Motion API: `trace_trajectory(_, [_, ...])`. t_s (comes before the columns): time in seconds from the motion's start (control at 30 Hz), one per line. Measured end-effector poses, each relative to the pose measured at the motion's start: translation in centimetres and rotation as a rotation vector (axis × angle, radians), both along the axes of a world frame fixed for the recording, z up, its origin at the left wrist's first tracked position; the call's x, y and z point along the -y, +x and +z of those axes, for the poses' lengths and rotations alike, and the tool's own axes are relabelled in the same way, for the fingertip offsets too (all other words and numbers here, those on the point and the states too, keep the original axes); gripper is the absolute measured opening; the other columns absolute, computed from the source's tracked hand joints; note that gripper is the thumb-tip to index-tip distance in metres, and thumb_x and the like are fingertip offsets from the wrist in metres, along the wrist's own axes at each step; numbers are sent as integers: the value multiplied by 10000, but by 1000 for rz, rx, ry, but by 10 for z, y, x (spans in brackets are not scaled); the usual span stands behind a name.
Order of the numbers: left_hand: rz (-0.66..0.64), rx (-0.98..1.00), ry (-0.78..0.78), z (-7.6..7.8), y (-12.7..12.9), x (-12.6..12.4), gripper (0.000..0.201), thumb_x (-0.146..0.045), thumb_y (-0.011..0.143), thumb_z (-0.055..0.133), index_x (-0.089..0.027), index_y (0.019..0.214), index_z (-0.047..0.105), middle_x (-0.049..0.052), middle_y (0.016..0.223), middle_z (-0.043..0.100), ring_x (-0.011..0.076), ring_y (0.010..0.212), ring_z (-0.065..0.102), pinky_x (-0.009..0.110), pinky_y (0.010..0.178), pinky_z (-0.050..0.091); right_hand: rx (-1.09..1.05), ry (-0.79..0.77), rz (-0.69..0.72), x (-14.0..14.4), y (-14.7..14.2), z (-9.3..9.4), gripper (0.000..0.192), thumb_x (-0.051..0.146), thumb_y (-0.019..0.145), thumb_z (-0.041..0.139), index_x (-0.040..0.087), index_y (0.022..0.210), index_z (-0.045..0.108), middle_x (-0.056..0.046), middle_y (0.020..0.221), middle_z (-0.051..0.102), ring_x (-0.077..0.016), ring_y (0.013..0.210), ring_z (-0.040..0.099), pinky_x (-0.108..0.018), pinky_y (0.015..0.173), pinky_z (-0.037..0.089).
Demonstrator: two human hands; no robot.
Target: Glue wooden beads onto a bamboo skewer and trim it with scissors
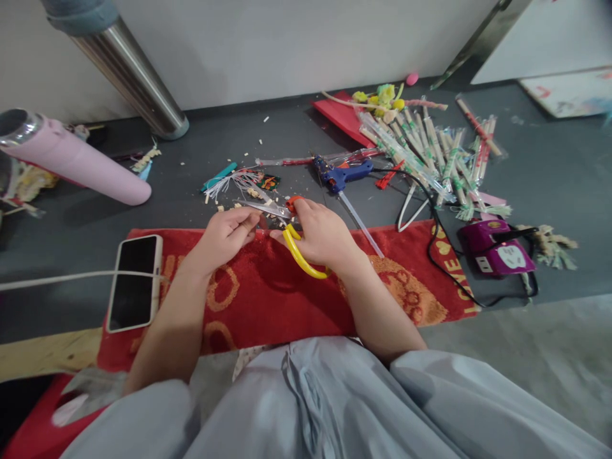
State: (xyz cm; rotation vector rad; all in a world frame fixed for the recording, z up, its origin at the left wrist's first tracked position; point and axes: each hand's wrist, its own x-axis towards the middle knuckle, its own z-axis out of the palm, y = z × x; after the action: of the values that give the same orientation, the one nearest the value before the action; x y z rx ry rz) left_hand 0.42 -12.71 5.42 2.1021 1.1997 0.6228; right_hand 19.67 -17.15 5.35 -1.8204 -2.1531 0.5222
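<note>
My right hand [321, 233] is wrapped round a pair of scissors [306, 262] with yellow handle loops. The blades point left and stand a little apart. My left hand [230, 233] is closed in a pinch right beside the blade tips; whatever lies between the fingertips is too small to name. An orange-red piece [292, 203] shows at the right index finger. Cream-coloured cut bits [253, 193] lie scattered behind the hands, with a bundle of thin white strands [234, 183] among them. Below both hands spreads a red towel [268, 306] with orange patterns.
A blue glue gun [342, 175] trails a black cord to a purple power socket [497, 247]. Wrapped sticks [430, 146] are heaped at the back right. On the left stand a pink bottle [90, 159], a steel flask [138, 76] and a phone [134, 284] with a white cable.
</note>
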Motion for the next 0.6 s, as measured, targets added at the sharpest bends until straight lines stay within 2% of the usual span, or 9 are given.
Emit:
trace_trajectory(0.17, [-8,-3,23,0,0,-1,471,-533,919,409,-176,653,563,38,636,605,115,542,514,235,497,393,10,-34,-46,1,-2,2,570,629,885,467,131,1149,558,-123,1118,677,-282,982,651,-326,770,438])
trace_trajectory(0.33, [-33,-48,82,-3,1,-4,477,-469,942,388,-184,571,480,21,569,561,107,511,500,233,525,407,31,-69,-87,0,-5,3,575,654,889,439,132,1080,588,-127,1093,688,-292,968,670,-330,740,454])
trace_trajectory(0.4, [-41,-88,140,-6,2,-5,460,-458,957,363,-175,654,562,25,577,582,124,542,548,238,561,431,30,-85,-110,0,-7,2,594,664,891,426,127,1086,589,-135,1105,687,-298,984,669,-335,753,461])
trace_trajectory(0.47, [-25,-145,222,-11,3,-5,455,-453,972,331,-165,819,649,46,652,651,150,617,616,250,612,459,27,-86,-134,-1,-8,2,630,685,886,413,122,1110,583,-139,1115,686,-307,994,668,-344,771,467])
trace_trajectory(0.6, [124,-265,443,-22,5,0,444,-444,978,336,-171,1039,680,95,910,743,186,827,690,267,710,491,29,-93,-156,0,-10,5,685,722,879,372,116,1120,580,-140,1100,687,-313,976,671,-353,772,467])
